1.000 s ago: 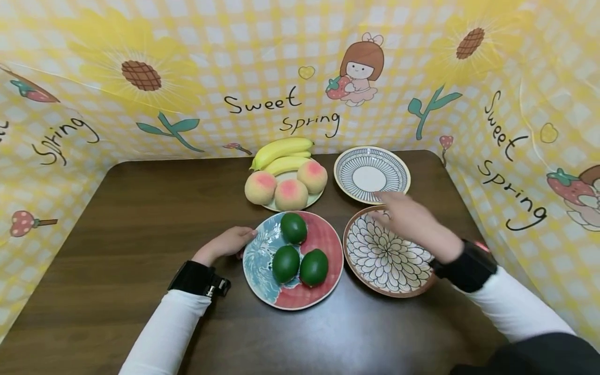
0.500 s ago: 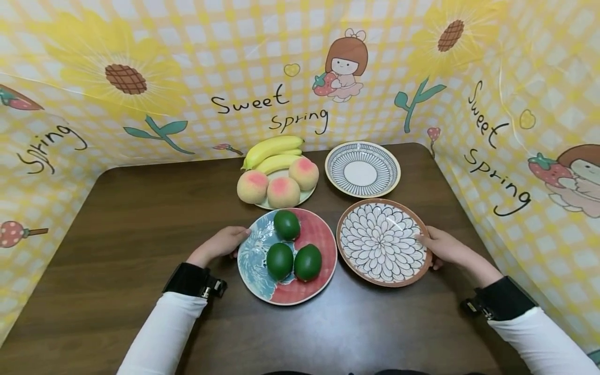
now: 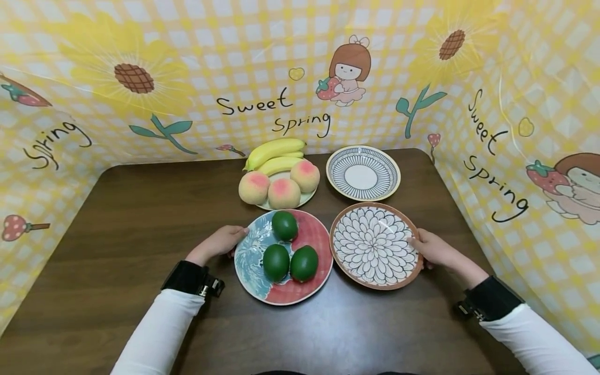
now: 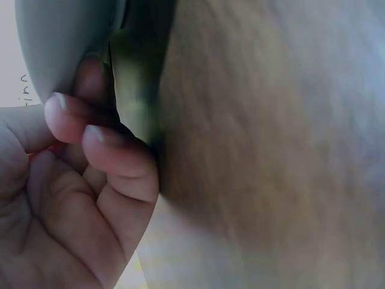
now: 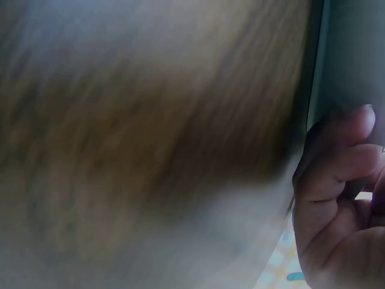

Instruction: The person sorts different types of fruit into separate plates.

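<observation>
In the head view my left hand (image 3: 219,242) grips the left rim of a blue-and-red plate (image 3: 314,224), thumb on top. Several fingers (image 4: 123,159) curl below the plate's pale underside (image 4: 66,42) in the left wrist view. Three dark green oval fruits (image 3: 276,262) lie on this plate. My right hand (image 3: 438,250) holds the right rim of a brown-rimmed plate with a petal pattern (image 3: 375,245), thumb over the edge. The right wrist view has its fingers (image 5: 343,168) bent against the plate's underside (image 5: 355,54). The two plates stand side by side, rims touching or nearly so.
Behind the blue-and-red plate, a small pale plate (image 3: 307,198) bears three peaches (image 3: 284,193) and bananas (image 3: 274,152). A striped plate (image 3: 361,177) stands at the back right of the brown table (image 3: 154,208). Yellow checked cloth (image 3: 197,62) walls the back and sides.
My right hand has come from above the petal plate to its right rim and taken hold. Both held plates have shifted slightly left. The left hand keeps its grip.
</observation>
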A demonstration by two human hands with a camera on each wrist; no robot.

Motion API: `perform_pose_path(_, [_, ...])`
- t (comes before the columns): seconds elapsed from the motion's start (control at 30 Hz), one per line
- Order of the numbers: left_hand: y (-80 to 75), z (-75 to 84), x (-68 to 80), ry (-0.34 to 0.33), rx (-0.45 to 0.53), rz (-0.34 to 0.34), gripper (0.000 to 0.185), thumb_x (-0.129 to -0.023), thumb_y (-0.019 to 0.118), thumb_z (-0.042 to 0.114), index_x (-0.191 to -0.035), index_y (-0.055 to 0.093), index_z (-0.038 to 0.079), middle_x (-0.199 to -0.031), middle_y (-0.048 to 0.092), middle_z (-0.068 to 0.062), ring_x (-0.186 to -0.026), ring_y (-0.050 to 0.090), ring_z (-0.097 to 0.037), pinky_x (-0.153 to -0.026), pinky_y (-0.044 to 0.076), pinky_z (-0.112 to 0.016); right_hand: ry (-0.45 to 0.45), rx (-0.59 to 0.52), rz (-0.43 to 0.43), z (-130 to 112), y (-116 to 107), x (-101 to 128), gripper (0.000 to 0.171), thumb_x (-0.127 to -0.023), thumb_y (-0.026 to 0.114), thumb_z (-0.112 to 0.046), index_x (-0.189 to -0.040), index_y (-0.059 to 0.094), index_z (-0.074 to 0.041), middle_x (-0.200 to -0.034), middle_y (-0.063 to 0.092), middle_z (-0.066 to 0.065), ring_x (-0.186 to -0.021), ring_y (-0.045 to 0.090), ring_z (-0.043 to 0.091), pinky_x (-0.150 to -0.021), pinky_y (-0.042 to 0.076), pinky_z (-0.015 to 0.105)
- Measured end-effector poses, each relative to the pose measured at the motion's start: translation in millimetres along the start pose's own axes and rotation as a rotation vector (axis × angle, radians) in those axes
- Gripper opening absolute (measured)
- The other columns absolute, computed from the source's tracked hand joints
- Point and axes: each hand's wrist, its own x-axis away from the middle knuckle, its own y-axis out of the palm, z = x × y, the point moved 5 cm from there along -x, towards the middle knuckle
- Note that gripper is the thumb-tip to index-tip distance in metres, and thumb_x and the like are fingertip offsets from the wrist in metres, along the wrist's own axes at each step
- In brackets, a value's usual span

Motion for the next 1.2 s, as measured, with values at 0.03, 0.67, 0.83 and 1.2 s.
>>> perform_pose_path(0.03, [-2.0,-0.4,0.3,0.0,-0.005,0.002,0.04,-0.113,0.035,0.025,-0.088,0.058,0.003,-0.061,0.049,0.001,-0.058,0.048,-0.014,-0.059,0.042,-0.029,-0.001,0.003,0.005,-1,1,-1,0.04,-0.111,0.038,-0.019,-0.13,0.038,0.016,-0.061,0.054,-0.001,-0.046,0.049,0.011,-0.047,0.045,0.029])
perform_pose_path(0.67, [-31.8,-9.3,7.4,-0.049,-0.033,0.006,0.046,-0.112,0.037,0.035,-0.112,0.061,-0.005,-0.075,0.06,-0.006,-0.066,0.058,-0.016,-0.061,0.051,-0.03,0.015,0.034,0.012,-19,17,-10,0.041,-0.11,0.038,-0.019,-0.131,0.038,0.016,-0.066,0.054,0.004,-0.046,0.049,0.013,-0.047,0.047,0.03])
perform_pose_path(0.83, [-66.4,20.6,-8.1,-0.022,-0.125,0.143,0.066,-0.106,0.052,0.041,-0.153,0.036,-0.004,-0.132,0.06,-0.029,-0.115,0.063,-0.038,-0.093,0.055,-0.048,0.023,-0.007,-0.004,-20,20,-13,0.042,-0.111,0.036,-0.019,-0.133,0.035,0.017,-0.069,0.057,0.005,-0.048,0.054,0.012,-0.048,0.05,0.029])
perform_pose_path(1.2, [-82.0,80.7,-63.8,0.067,-0.383,0.099,0.084,-0.089,0.07,0.017,-0.158,0.028,-0.006,-0.158,0.037,-0.033,-0.149,0.035,-0.048,-0.122,0.034,-0.056,0.055,-0.077,-0.057,-18,18,-13,0.051,-0.112,0.031,-0.019,-0.144,0.023,0.019,-0.086,0.063,0.012,-0.065,0.066,0.012,-0.058,0.059,0.033])
